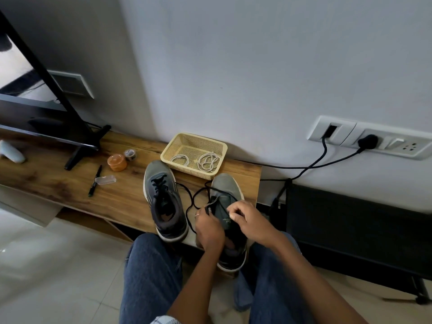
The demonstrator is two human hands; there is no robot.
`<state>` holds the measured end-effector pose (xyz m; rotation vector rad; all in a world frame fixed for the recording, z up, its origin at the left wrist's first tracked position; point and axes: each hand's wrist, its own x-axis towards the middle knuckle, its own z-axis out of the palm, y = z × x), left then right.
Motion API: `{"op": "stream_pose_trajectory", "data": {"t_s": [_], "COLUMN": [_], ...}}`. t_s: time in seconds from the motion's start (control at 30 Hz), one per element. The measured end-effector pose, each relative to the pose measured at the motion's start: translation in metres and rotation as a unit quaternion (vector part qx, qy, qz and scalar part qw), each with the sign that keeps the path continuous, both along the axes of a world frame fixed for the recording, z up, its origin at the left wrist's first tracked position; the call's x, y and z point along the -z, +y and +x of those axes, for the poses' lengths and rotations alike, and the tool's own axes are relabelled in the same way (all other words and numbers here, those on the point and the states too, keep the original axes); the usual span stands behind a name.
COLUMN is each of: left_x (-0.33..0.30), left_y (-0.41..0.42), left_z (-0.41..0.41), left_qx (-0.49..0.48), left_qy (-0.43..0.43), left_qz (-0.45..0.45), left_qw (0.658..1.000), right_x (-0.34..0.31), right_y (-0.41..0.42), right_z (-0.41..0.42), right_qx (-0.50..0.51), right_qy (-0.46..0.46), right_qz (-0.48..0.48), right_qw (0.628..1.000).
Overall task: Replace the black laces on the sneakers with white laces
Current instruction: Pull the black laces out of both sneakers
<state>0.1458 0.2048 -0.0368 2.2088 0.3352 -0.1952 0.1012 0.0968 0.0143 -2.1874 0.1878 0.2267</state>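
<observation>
From the head view I see my left hand (208,226) gripping the right sneaker (228,216) at its tongue, fingers curled round the upper. My right hand (249,222) pinches the black lace (194,199) over the eyelets; that lace trails loose across the shelf (70,183) between the two shoes. The left sneaker (163,199) stands beside it, laced in black. Two coiled white laces (208,162) lie in the basket (177,139) just behind the shoes. A pen (94,181) and an orange jar (117,162) sit to the left, near the TV stand (79,155).
</observation>
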Motion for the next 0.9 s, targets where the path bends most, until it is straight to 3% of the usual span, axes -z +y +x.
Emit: {"op": "stream_pose_trajectory", "data": {"t_s": [0.1, 0.2, 0.3, 0.57, 0.73, 0.9], "left_x": [0.002, 0.005, 0.004, 0.001, 0.002, 0.001], "left_y": [0.003, 0.006, 0.009, 0.016, 0.016, 0.013], "left_z": [0.002, 0.001, -0.001, -0.005, -0.005, -0.008], "left_qx": [0.019, 0.047, 0.075, 0.135, 0.149, 0.108], "left_qy": [-0.012, -0.028, -0.054, -0.122, -0.121, -0.089], "left_qz": [-0.008, -0.018, -0.023, -0.021, -0.019, -0.026], "left_qw": [1.0, 0.998, 0.995, 0.983, 0.981, 0.99], "right_x": [-0.014, -0.017, -0.015, 0.01, 0.013, 0.011], "right_y": [-0.008, -0.009, 0.004, 0.029, 0.03, 0.022], "right_z": [0.0, 0.008, 0.022, 0.056, 0.063, 0.07], "right_qx": [-0.032, 0.022, 0.081, 0.076, 0.102, 0.096], "right_qy": [0.049, -0.006, -0.032, 0.017, 0.037, 0.082], "right_qz": [-0.034, -0.143, -0.193, -0.345, -0.354, -0.275], "right_qw": [0.998, 0.99, 0.977, 0.935, 0.929, 0.953]}}
